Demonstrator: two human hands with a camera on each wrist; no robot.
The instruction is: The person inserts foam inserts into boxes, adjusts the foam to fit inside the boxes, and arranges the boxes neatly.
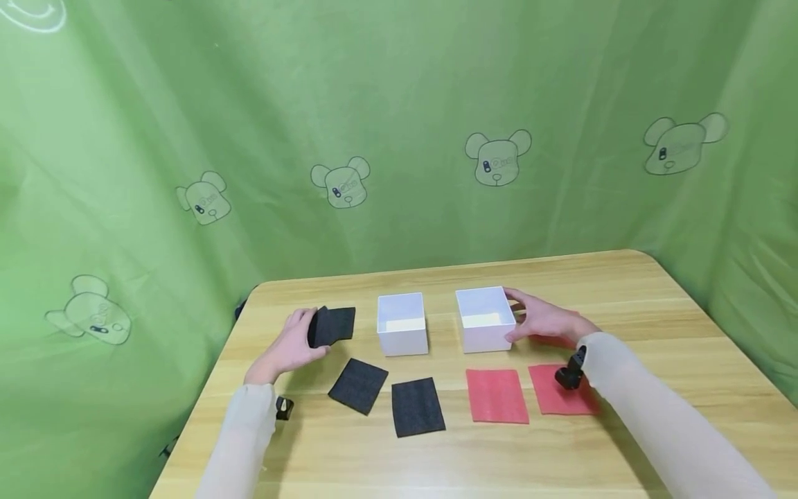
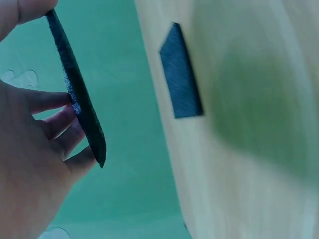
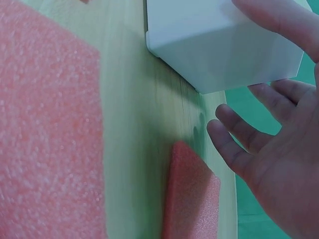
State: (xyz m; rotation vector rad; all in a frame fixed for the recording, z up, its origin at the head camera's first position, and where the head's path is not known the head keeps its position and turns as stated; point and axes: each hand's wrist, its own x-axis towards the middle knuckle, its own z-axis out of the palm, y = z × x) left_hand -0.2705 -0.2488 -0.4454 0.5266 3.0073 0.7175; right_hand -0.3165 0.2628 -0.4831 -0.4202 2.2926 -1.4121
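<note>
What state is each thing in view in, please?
Left hand: holding one black square
Three other black squares: flat on the table
Left white box: upright, open-topped
Right white box: upright, open-topped
Right hand: thumb and fingers round that box's side
Red squares: flat, farthest partly hidden

Table [image 1: 636, 294], light wood-grain top. Standing on it, apart: left white box [image 1: 404, 343], right white box [image 1: 486, 339], both open-topped. Black squares [image 1: 418, 407], three: one beyond two nearer ones. Red squares [image 1: 497, 396], three: two side by side, one beyond, partly hidden.
</note>
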